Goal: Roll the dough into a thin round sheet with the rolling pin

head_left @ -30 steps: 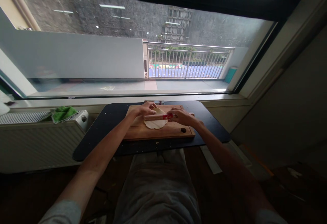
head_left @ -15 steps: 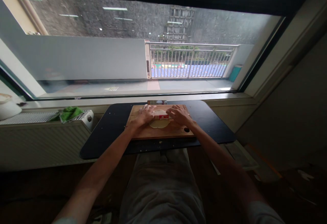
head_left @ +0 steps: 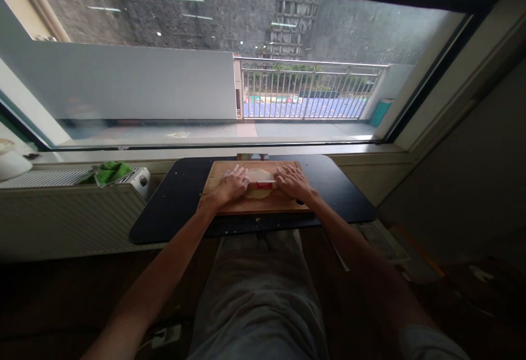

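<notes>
A rolling pin (head_left: 265,185) with a red label lies crosswise over a flat, pale sheet of dough (head_left: 259,175). The dough shows on both sides of the pin and rests on a wooden cutting board (head_left: 246,206). My left hand (head_left: 233,182) is closed over the pin's left end, fingers pointing forward. Over the right end, my right hand (head_left: 292,181) presses in the same way. Both ends of the pin are hidden under the hands. A dark round hole in the board shows partly beside my right wrist.
The board sits on a black table (head_left: 164,206) with light crumbs on it. A small box-like object (head_left: 252,157) stands at the table's far edge, by the window sill. To the left, a green cloth (head_left: 113,172) lies on a radiator (head_left: 74,206).
The rolling pin has turned, its red label now showing narrower. My fingers have gone from curled to stretched further forward over it. The whole view has shifted slightly.
</notes>
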`<state>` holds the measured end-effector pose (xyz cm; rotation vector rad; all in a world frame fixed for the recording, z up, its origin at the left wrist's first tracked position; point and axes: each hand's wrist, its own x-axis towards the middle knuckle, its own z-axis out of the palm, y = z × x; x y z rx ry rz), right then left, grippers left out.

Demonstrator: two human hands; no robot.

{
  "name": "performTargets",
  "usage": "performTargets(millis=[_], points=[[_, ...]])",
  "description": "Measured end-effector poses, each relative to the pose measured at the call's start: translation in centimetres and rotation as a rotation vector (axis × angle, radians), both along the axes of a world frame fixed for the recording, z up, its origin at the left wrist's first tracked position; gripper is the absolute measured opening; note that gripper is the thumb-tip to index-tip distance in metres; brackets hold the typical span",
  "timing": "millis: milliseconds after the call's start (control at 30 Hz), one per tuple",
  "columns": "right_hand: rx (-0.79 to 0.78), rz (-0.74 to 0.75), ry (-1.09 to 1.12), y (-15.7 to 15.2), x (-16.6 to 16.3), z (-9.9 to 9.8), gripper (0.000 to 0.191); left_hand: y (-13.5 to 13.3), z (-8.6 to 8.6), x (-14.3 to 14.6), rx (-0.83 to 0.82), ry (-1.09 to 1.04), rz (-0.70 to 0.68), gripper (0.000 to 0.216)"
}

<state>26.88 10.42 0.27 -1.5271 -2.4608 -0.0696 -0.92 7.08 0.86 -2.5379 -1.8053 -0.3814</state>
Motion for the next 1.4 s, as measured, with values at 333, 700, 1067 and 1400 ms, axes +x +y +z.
performTargets(millis=[333,700,1067,1400], points=[[0.035,0.021,-0.02,-2.4,-0.1,0.4,0.06,-5.1,-1.7,-0.1,0.084,-0.07,-0.051,0.061],[-0.129,-0.138,-0.134,-0.1,-2.8,2.3,0.075,0.2,0.4,0.2,0.04,0.044,0.153,0.061],[-0.06,-0.164,-0.076,-2.1,-3.1,1.7,0.072,-6.3,-2.3,0.9,0.143,-0.087,0.036,0.061],[-0.095,-0.123,-0.133,-3.5,-3.7,2.8,0.07,-4.9,-1.7,1.2,0.142,-0.048,0.171,0.062]])
